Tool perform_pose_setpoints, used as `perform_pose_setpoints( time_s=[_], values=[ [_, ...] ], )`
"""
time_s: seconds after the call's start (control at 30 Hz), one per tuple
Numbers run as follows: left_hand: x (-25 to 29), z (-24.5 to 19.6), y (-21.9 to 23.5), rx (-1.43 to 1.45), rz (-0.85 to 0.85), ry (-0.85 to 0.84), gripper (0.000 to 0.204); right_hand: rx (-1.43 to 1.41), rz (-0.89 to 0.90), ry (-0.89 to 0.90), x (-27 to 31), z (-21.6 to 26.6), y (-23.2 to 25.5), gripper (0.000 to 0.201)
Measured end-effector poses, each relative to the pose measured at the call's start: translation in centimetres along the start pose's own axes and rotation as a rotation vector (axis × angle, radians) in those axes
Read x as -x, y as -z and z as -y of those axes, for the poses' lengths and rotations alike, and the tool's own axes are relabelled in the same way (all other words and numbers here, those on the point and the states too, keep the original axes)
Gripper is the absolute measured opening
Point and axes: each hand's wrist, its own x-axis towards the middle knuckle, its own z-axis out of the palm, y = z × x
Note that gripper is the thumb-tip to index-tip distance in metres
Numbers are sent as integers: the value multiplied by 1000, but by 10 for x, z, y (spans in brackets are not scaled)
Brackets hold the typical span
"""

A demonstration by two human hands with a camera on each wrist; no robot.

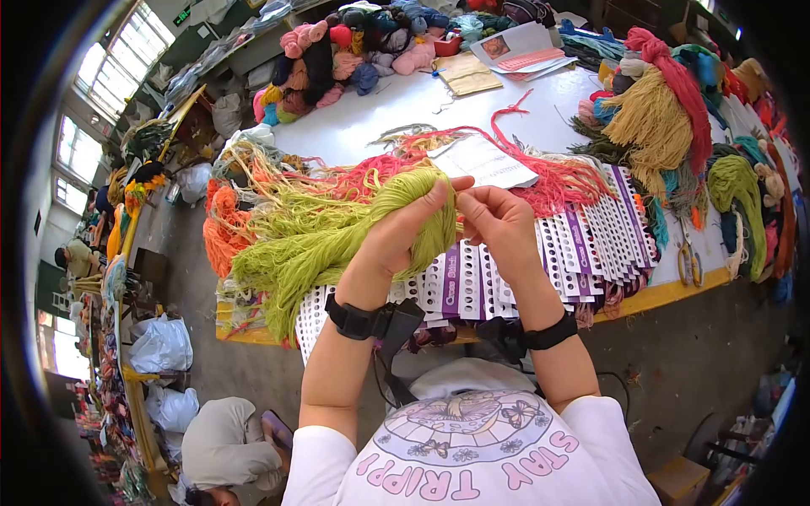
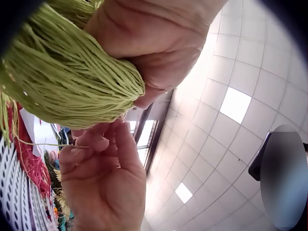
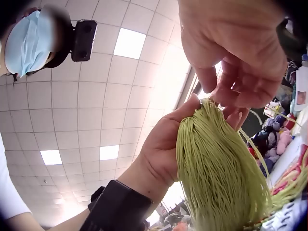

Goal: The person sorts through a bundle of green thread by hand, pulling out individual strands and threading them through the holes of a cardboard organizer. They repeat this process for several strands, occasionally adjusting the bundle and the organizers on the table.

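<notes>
My left hand (image 1: 403, 226) grips a thick hank of lime-green embroidery thread (image 1: 325, 240) near its looped top end. The rest of the hank hangs down and spreads over the cards at left. Close against that looped end, my right hand (image 1: 504, 229) has its thumb and fingers pinched together on a thin green strand (image 2: 48, 144), seen in the left wrist view. In the right wrist view the hank (image 3: 219, 168) fans downward from the left hand (image 3: 161, 147), below the right hand's curled fingers (image 3: 240, 86).
White punched thread cards (image 1: 540, 253) with purple bands line the table's front edge. Orange thread (image 1: 228, 223), red thread (image 1: 557, 181) and a paper sheet (image 1: 481, 160) lie behind. Scissors (image 1: 689, 257) are at right; yarn heaps (image 1: 316, 59) stand at the back. A person (image 1: 228, 447) crouches at lower left.
</notes>
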Motion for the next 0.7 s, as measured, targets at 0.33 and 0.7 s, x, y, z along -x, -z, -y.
perform_pose_setpoints(
  time_s=[0.33,0.7],
  values=[
    [-4,1,-1,118,-93,-47,39,-81,-21,99,-3,-6,7,13],
    [-12,10,0,213,-141,-35,22,-98,-6,150,-4,-12,8,13]
  ],
)
